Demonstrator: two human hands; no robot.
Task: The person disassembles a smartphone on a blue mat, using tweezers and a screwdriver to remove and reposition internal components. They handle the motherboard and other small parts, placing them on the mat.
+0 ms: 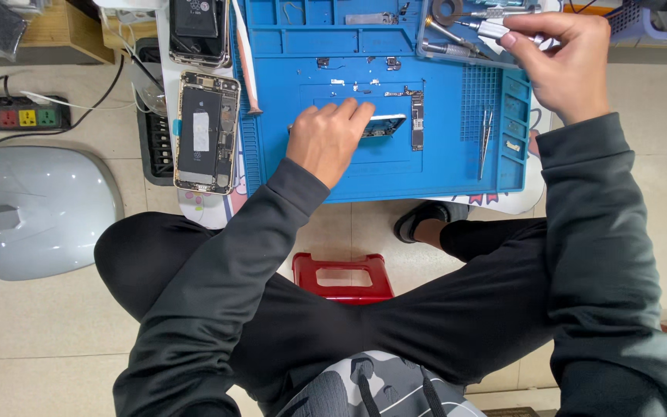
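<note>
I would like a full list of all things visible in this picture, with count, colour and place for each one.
Silicone work mat: one, blue, on the low table.
Opened phone body: one, gold-edged, left of the mat.
Second phone: one, dark, above the opened one.
Circuit board strip: one, dark, at mat centre.
Metal tweezers: one pair, silver, on the mat's right side.
Clear tool tray: one, at the mat's top right.
Power strip: one, black, on the floor at left.
Plastic stool: one, red, under the person.
Left hand: pressing a small part on the mat.
Right hand: gripping a silver tool at the tray.
</note>
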